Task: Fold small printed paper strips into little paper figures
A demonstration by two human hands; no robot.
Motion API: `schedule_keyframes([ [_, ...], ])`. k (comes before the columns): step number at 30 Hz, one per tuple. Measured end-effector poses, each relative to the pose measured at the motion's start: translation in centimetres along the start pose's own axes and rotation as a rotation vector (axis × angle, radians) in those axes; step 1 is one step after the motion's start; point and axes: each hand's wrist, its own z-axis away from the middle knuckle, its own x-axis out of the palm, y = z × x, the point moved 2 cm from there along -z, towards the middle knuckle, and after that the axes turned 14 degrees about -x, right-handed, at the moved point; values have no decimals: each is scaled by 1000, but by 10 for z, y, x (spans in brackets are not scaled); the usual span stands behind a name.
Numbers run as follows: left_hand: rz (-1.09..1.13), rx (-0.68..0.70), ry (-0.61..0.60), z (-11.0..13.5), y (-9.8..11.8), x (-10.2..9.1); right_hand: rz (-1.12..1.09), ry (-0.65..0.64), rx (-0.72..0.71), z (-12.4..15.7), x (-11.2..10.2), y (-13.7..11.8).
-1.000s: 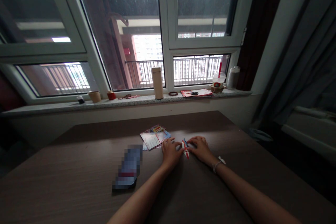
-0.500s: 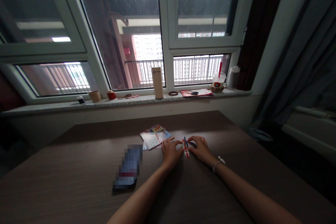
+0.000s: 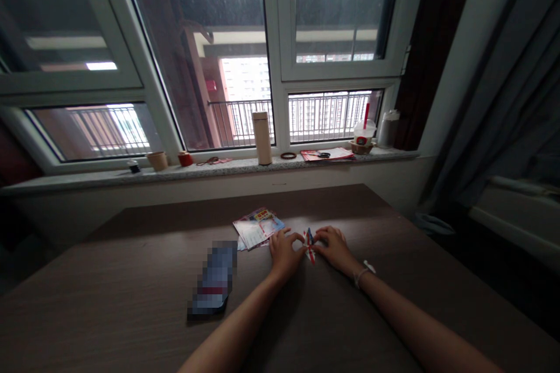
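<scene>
We are pinching a small folded paper piece (image 3: 308, 245) between our left hand (image 3: 284, 255) and right hand (image 3: 336, 249), low centre of the frame on the wooden table (image 3: 131, 303), with printed leaflets (image 3: 257, 227) lying just left.

Dim room, daylight from the window (image 3: 245, 87), dark table (image 3: 109, 280), bowed wide-angle edges

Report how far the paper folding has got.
Done: one sheet is already folded into a small narrow piece. In hand: the left hand and right hand pinch it from both sides on the table. Left: the printed sheets beside the left hand lie flat, unfolded.
</scene>
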Motion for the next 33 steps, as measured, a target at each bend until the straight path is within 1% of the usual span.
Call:
schedule_keyframes([
  [9, 26, 12, -4, -1, -1, -1, -8, 9, -28, 1, 1, -1],
  [18, 58, 40, -20, -3, -6, -1, -49, 32, -53, 0, -1, -3],
  [25, 54, 115, 18, 0, -5, -1, -77, 25, -124, -2, -4, -9],
  [29, 21, 159, 41, 1, -5, -2, -85, -16, -90, -2, -2, -6],
  [33, -18, 178, 31, 1, -5, -4, -64, -47, -50, -3, -1, -2],
])
